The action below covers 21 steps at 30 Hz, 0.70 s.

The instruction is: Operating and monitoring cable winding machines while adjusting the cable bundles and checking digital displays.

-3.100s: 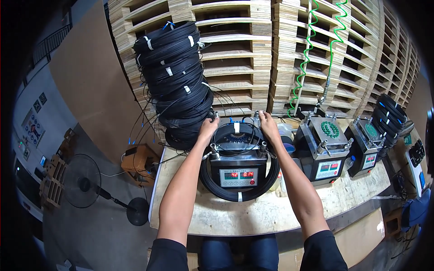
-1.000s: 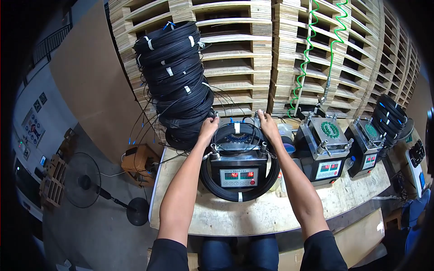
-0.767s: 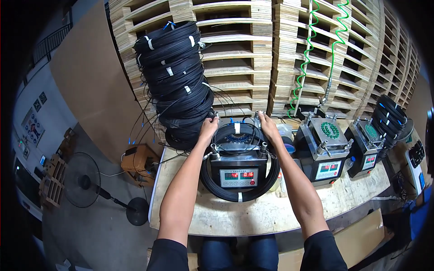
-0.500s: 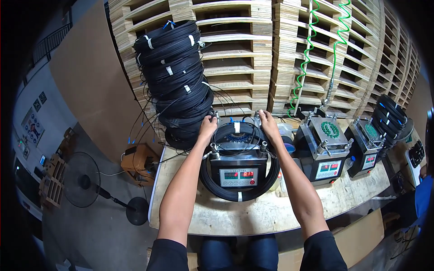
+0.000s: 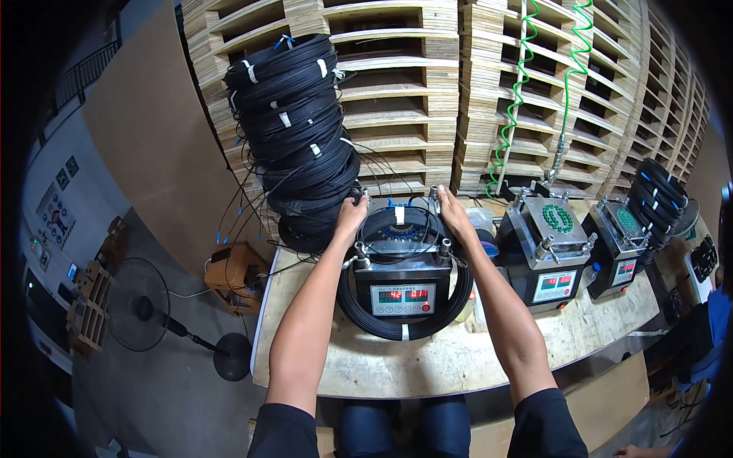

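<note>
A polishing-type machine with a lit red digital display stands in front of me on the wooden bench. A coil of black cable is draped round it, tied with white tape. Blue connectors show at its far side. My left hand is closed round the far left corner post, its fingertips partly hidden. My right hand grips the far right corner post with its thumb side up. Two near corner posts stand uncovered.
A tall stack of black cable coils rises at the left, beside stacked wooden pallets. Two similar machines stand to the right, then more coils. A fan stands on the floor at left. Another person's blue sleeve shows at right.
The digits on the machines' displays have changed. My right hand's fingers have shifted slightly on the post; my left hand stays put. Another person's hand has appeared at the lower right edge.
</note>
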Tool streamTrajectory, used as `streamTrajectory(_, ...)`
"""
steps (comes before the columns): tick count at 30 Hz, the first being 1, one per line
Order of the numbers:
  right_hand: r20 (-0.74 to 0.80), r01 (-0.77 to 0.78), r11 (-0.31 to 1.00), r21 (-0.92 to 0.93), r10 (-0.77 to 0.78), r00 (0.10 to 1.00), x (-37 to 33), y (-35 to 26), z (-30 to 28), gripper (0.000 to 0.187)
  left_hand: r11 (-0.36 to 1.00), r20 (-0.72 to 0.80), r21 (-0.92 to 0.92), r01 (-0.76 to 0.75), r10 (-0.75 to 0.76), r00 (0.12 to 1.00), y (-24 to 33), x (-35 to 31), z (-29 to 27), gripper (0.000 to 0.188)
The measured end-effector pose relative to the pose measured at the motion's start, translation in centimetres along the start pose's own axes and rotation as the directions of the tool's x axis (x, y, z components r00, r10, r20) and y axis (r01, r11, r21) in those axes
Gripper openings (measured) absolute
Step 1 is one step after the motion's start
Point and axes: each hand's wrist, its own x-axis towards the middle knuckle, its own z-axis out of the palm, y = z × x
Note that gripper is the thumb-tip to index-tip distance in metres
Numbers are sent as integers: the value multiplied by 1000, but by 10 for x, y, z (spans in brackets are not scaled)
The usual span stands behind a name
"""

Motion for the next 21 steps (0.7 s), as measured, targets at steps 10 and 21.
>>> streamTrajectory(10, -112, -3, 1000, -15, 2, 994, -26, -47, 5, 70, 998, -12, -14, -69, 68, 998, -17, 8, -10, 63)
streamTrajectory(21, -89, 1, 1000, -22, -3, 996, -6, -10, 3, 69, 998, -52, -61, -22, 19, 998, -15, 14, 3, 73)
